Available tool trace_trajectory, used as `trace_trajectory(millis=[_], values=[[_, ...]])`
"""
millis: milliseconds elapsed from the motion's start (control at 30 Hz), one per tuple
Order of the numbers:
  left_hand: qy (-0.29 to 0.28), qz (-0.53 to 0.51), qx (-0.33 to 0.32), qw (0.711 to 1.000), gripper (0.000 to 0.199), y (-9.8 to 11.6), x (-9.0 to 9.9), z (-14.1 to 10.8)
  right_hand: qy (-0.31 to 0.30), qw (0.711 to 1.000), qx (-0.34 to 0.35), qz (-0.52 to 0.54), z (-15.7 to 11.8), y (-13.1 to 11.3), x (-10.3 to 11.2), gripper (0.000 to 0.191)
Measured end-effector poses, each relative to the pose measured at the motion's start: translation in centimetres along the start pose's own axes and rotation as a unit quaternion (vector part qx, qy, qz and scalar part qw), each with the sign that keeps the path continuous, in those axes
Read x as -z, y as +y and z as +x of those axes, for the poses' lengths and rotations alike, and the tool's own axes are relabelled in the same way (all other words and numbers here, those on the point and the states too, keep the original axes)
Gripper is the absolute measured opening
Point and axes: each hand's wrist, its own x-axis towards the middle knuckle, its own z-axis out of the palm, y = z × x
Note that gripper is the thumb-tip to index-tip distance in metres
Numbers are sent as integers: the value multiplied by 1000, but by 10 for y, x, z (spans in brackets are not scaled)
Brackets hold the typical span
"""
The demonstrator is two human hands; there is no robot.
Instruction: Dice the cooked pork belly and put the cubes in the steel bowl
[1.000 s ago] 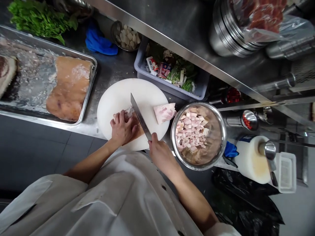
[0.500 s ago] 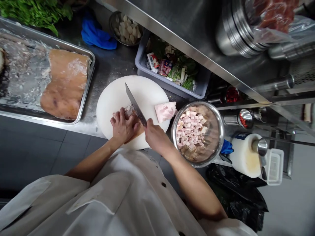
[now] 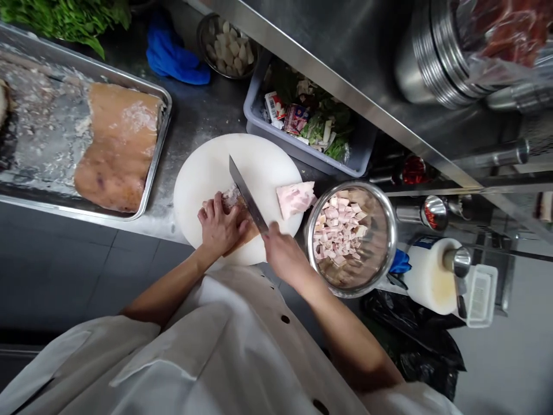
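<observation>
On the round white cutting board my left hand presses a piece of meat down, fingers bent over its top; the hand covers much of the piece. My right hand is closed round the handle of a kitchen knife. Its long blade slants away to the upper left, along the meat's right side; I cannot tell how deep the edge sits. A pale pink slab of pork lies at the board's right edge. Beside it, a steel bowl holds diced pork.
To the left, a metal tray carries a large skin-on slab. Behind the board stand a grey bin of scraps, a bowl of pale pieces and a blue cloth. A steel shelf overhangs the back right.
The knife has shifted slightly right and toward me across the meat. My left hand keeps its hold on the piece. The whole view has moved a little.
</observation>
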Motion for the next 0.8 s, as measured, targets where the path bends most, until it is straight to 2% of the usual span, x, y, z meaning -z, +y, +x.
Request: trace_trajectory(millis=[67, 133, 200, 300, 367, 467, 667, 800], values=[[-5, -2, 3, 1000, 43, 1, 1, 1, -33, 999, -28, -10, -34, 15, -9, 24], [-12, 1, 4, 1000, 43, 2, 1, 2, -45, 998, -43, -17, -43, 24, -22, 25], [-16, 8, 4, 1000, 44, 2, 2, 2, -46, 998, -43, -17, -26, 23, -38, 26], [-21, 9, 7, 1000, 45, 1, 1, 2, -29, 999, -33, -16, 20, 15, -62, 27], [-23, 4, 7, 1000, 46, 1, 0, 2, -6, 999, -29, -13, 39, 12, -69, 26], [-11, 2, 12, 1000, 50, 0, -1, 1, 14, 1000, -17, -14, 31, 14, -62, 25], [0, 3, 16, 1000, 45, 1, 0, 2, -10, 996, -23, -82, -40, 15, -27, 24], [-4, 1, 16, 1000, 41, 2, 2, 3, -50, 996, -21, -76, -49, 9, -22, 23]])
